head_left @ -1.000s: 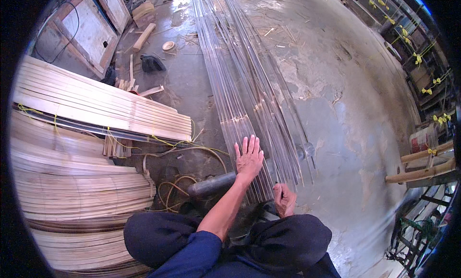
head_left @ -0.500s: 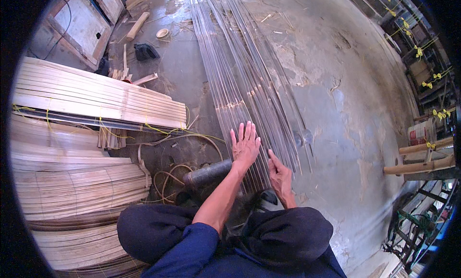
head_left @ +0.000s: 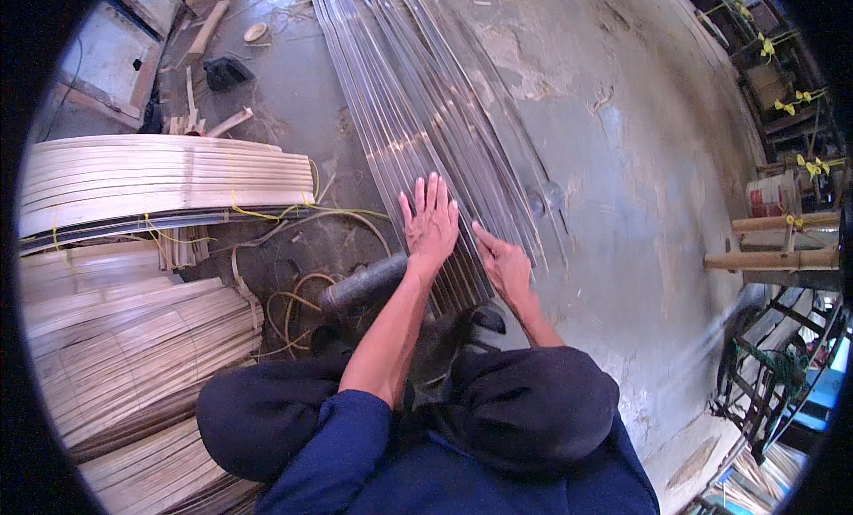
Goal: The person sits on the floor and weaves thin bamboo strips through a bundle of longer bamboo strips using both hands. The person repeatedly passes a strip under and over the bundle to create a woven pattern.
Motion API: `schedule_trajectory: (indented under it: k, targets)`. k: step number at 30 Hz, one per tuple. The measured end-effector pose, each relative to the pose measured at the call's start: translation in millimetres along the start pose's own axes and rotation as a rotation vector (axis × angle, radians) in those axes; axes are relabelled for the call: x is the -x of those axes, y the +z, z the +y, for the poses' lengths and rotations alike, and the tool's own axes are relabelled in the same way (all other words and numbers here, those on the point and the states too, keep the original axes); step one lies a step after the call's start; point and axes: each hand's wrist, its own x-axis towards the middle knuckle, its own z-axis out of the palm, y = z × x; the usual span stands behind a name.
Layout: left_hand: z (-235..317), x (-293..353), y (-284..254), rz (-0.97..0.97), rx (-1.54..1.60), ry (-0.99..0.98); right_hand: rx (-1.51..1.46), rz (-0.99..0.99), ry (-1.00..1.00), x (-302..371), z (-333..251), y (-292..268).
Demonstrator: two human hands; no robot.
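Long, thin, shiny brown strips run side by side over the floor, away from my feet. My left hand lies flat on the near part of the strips, palm down and fingers stretched out. At the right edge of this near group is my right hand, its index finger pointing forward along the strips and the other fingers curled under. What the curled fingers hold, if anything, is hidden. A dark grey cylinder lies just left of the strips, near my left forearm.
Stacks of pale wooden slats tied with yellow cord fill the left side. Loose cord coils near the cylinder. A black lump and a small round ring lie farther off. Bamboo poles stick out at the right.
The whole view has shifted, so the hands and strips appear higher and further left. My left hand stays flat on the strips; my right hand stays beside their edge, turned more to the left.
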Motion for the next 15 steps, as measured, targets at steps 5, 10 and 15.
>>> schedule_trajectory:
  k: [5, 10, 15]
  targets:
    - [10, -7, -3, -0.009, 0.015, 0.009, 0.122, -0.046, -0.047, -7, 14, 0]
    - [1, -2, -2, 0.001, -0.008, 0.019, 0.023, -0.213, -0.115, -3, 19, -8]
    - [0, -3, 3, -0.023, -0.056, 0.017, -0.292, -0.234, -0.026, 16, 48, -17]
